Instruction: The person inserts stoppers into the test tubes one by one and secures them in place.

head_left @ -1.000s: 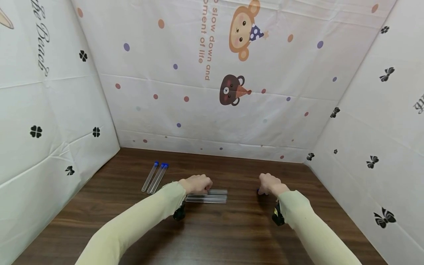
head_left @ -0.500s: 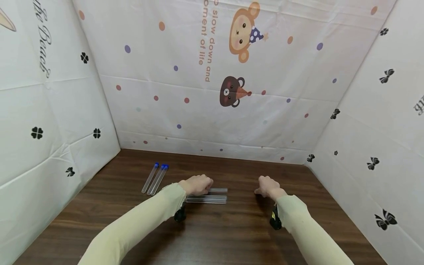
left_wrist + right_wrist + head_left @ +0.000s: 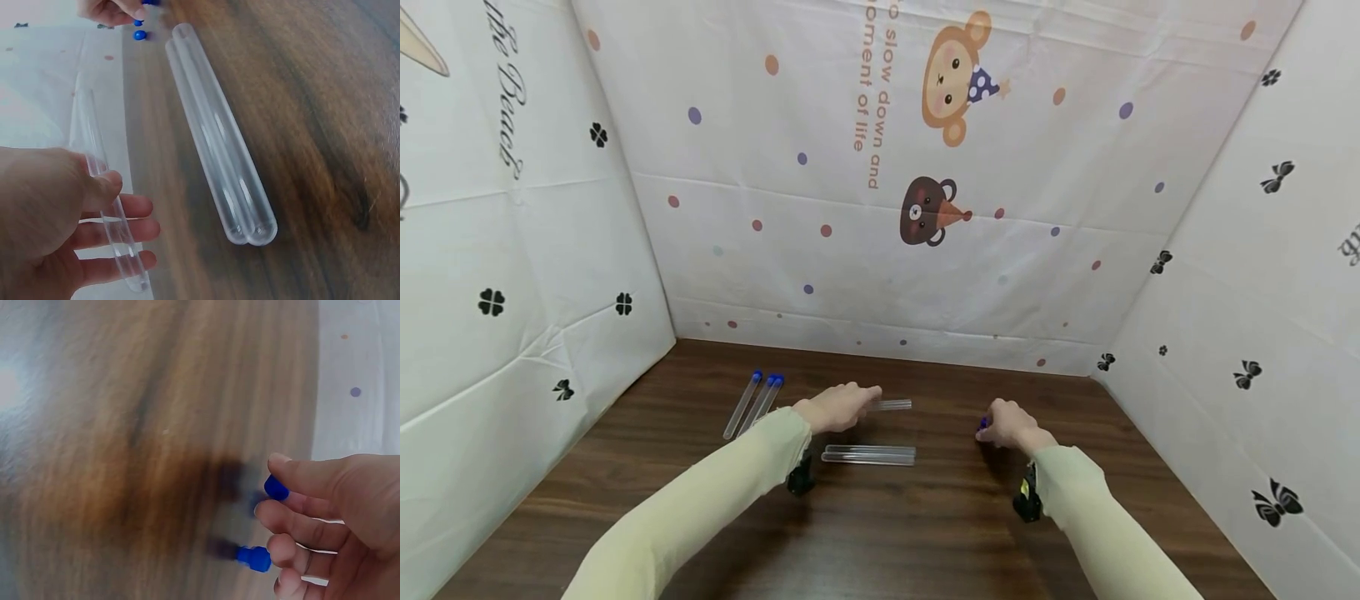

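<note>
My left hand (image 3: 838,407) holds a clear test tube (image 3: 94,134) between thumb and fingers, raised over the table. In the left wrist view its rounded end points down toward the fingertips. Two more clear test tubes (image 3: 868,455) lie side by side, nearer to me than that hand. On the right, my right hand (image 3: 1009,423) pinches a small blue cap (image 3: 276,487) between thumb and index finger. Another blue cap (image 3: 253,557) lies on the table close to the other fingertips.
Three test tubes with blue caps (image 3: 757,376) lie at the back left of the dark wooden table (image 3: 925,533). Printed white cloth walls (image 3: 760,267) stand behind and on both sides.
My left hand has lifted a test tube away from the other two and moved it slightly back. The right hand has shifted only a little, and blue shows at its fingertips again.
</note>
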`<action>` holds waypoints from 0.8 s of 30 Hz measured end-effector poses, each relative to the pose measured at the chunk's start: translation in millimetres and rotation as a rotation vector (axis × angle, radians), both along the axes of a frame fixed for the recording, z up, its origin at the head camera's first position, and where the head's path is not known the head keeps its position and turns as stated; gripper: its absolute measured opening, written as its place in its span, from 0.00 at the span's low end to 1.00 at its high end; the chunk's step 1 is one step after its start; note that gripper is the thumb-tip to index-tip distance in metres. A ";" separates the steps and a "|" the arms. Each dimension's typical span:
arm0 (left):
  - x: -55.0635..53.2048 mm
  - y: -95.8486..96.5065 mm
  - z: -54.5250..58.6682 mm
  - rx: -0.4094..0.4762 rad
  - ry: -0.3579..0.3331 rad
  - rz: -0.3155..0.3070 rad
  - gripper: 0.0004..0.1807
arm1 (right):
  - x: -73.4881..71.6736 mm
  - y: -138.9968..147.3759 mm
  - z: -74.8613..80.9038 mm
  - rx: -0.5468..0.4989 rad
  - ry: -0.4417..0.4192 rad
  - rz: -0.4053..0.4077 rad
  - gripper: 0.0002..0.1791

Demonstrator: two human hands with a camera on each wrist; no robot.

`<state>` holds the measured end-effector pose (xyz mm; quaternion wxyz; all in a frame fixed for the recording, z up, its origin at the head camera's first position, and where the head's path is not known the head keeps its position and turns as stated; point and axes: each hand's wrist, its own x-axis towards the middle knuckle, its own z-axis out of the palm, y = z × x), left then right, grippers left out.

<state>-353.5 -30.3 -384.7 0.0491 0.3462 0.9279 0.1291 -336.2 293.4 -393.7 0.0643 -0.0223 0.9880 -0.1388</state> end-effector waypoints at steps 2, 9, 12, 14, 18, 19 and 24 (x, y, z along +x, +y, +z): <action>-0.1 -2.0 2.0 0.002 0.016 0.002 0.25 | -1.0 1.1 3.9 -0.042 0.010 0.005 0.11; -0.6 -8.3 7.7 0.045 0.010 0.023 0.30 | -4.0 1.1 23.6 -0.173 0.059 0.074 0.12; -2.0 -8.9 9.1 0.053 0.013 0.019 0.31 | -3.0 -4.1 32.7 -0.202 0.110 0.125 0.10; -2.8 -8.3 9.6 0.045 0.020 0.012 0.31 | -2.0 -9.2 37.7 -0.214 0.133 0.152 0.09; -3.9 -5.5 9.6 0.012 0.036 0.003 0.31 | -0.8 -19.0 42.6 -0.228 0.144 0.179 0.09; -4.0 -4.8 9.7 0.003 0.044 0.000 0.30 | -0.7 -21.2 43.0 -0.227 0.146 0.183 0.09; -3.6 -1.7 10.1 -0.017 0.047 -0.001 0.31 | -2.7 -29.9 44.1 -0.212 0.183 0.197 0.08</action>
